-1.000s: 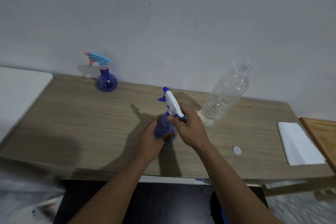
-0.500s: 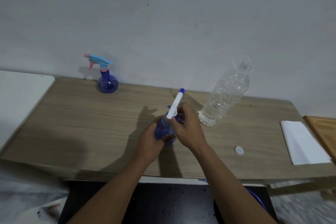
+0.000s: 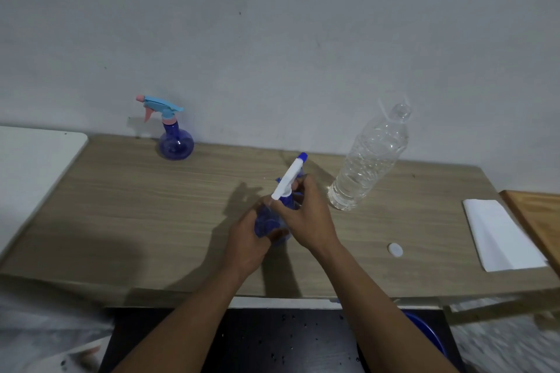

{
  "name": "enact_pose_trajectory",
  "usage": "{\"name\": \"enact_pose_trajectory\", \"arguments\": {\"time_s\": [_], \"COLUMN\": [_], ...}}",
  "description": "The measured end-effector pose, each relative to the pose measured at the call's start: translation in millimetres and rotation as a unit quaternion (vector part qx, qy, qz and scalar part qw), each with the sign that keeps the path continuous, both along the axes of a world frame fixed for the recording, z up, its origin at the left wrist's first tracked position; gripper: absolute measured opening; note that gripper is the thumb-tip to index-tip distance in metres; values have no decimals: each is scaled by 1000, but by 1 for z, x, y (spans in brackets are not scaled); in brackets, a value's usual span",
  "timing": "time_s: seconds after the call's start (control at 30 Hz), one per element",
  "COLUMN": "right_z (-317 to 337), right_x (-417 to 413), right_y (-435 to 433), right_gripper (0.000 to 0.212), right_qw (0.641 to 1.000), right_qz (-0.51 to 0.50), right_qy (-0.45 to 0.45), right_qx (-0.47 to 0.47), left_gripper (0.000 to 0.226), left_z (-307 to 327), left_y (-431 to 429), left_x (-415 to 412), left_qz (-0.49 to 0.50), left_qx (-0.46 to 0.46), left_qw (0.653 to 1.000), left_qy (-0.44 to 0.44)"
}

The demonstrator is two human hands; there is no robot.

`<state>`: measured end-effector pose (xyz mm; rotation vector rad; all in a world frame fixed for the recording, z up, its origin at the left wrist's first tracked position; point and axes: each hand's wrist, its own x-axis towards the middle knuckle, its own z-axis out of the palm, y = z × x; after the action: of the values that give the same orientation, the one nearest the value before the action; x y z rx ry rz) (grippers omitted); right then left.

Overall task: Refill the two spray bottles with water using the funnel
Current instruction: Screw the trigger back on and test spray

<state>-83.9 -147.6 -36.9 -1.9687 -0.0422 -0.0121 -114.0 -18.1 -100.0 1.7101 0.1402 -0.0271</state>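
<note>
gripping the blue spray bottle (image 3: 268, 225) midway along the surface (image 3: 145, 221), our left hand (image 3: 247, 247) wraps its body and our right hand (image 3: 307, 222) curls round its white trigger head (image 3: 288, 180). the second spray bottle (image 3: 175, 144) stands by the back edge.

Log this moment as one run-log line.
left grip: holds blue spray bottle; right grip: on white spray head; water bottle: standing, uncapped; funnel: not in view
</note>
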Motion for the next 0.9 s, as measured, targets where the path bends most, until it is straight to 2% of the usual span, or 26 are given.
{"name": "enact_pose_trajectory", "arguments": {"time_s": [0.17,0.3,0.43,0.6,0.73,0.9], "right_z": [-3,0,-5,-2,-5,-5], "right_x": [-5,-5,-9,-10,-14,-10], "right_y": [2,5,2,4,2,3], "right_gripper": [29,42,24,36,22,23], "right_qw": [1000,999,999,999,999,1000], "right_qz": [8,-20,0,-26,-1,-2], "right_qy": [-12,1,-27,-12,-34,-23], "right_qx": [3,28,26,33,8,0], "left_gripper": [59,55,58,60,62,62], "left_z": [4,4,8,1,-1,-3], "left_y": [-2,-1,-1,0,0,-1], "left_x": [0,-2,-3,-2,-1,-1], "left_qz": [-3,-4,-12,-10,-10,6], "left_qx": [12,9,1,-5,-5,9], "left_qw": [1000,1000,1000,1000,1000,1000], "left_qy": [-13,-2,-16,4,-12,-4]}}
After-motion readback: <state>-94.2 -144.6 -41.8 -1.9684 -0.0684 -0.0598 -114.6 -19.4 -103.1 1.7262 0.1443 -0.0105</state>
